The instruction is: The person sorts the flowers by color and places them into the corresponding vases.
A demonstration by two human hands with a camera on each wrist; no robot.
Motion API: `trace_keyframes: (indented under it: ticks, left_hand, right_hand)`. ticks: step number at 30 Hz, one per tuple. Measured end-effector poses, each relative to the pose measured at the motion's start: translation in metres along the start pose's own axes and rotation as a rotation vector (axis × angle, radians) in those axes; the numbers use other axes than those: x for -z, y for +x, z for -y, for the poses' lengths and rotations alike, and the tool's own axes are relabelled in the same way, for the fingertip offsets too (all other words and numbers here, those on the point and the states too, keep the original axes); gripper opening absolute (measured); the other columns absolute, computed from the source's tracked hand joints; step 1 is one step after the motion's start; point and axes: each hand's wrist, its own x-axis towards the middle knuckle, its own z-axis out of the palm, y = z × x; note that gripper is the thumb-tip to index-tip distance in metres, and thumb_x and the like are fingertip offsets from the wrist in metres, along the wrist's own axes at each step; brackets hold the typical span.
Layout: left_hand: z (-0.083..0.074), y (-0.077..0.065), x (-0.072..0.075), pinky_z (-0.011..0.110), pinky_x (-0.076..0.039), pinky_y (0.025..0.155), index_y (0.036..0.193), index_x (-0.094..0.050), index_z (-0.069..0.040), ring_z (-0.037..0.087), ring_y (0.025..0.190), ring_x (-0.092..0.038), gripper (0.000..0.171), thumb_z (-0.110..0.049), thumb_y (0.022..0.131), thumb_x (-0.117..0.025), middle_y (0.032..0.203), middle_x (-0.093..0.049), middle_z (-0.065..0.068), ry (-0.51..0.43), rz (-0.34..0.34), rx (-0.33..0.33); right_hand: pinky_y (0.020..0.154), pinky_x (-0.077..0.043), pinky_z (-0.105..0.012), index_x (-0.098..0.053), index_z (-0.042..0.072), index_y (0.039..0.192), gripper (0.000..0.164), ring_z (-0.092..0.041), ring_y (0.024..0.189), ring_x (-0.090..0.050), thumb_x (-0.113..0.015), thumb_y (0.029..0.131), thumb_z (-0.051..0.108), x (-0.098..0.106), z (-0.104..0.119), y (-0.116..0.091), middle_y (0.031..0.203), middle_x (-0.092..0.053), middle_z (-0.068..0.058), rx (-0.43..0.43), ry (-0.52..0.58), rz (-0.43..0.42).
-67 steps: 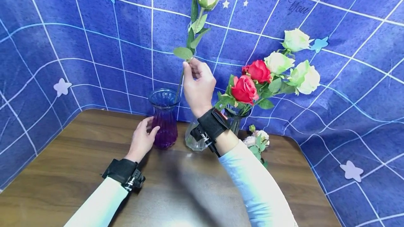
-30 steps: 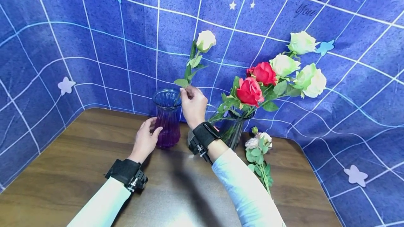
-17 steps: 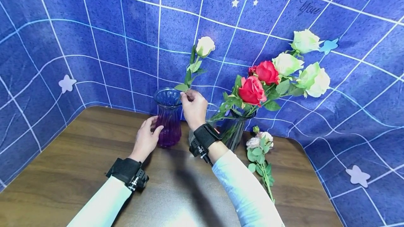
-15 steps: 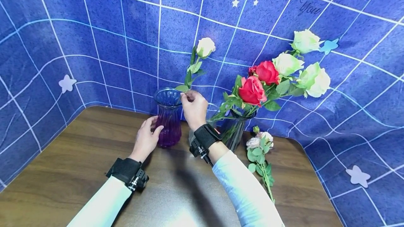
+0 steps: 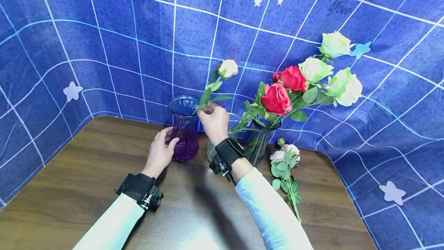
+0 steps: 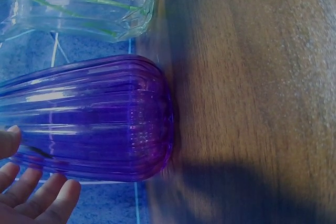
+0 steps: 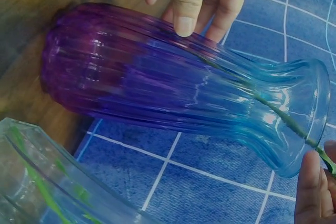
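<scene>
A ribbed glass vase, blue at the flared mouth and purple below, stands upright on the table. My left hand holds its left side, with the thumb in front and the other fingers behind, as the right wrist view shows. Between thumb and fingers, my right hand pinches the stem of a white rose at the vase's rim. The green stem runs through the mouth and down inside to about mid-height. Above the hand, the bloom and leaves lean right, outside the vase.
Partly behind my right wrist is a clear glass vase. A dark glass vase beside it holds red roses and greenish-white roses. Pale roses lie on the wooden table. Blue grid-patterned cloth hangs behind.
My right hand has come down to the vase's rim, lowering the white rose so its stem sits deeper inside. Its grip is now closer to the leaves. The left hand stays at the vase.
</scene>
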Motion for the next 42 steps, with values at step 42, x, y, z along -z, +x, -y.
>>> trace_keyframes:
  ticks: [42]
  left_hand:
    - [0.001, 0.001, -0.001, 0.048, -0.049, 0.089, 0.133, -0.044, 0.000, 0.038, 0.112, -0.056, 0.044, -0.015, 0.094, -0.056, 0.127, -0.051, 0.023, -0.006, 0.007, 0.014]
  right_hand:
    - [0.061, -0.047, -0.018, -0.073, 0.007, 0.095, 0.021, -0.011, 0.070, -0.063, -0.067, 0.085, 0.025, 0.008, -0.030, -0.034, 0.080, -0.072, -0.004, -0.022, 0.060, 0.095]
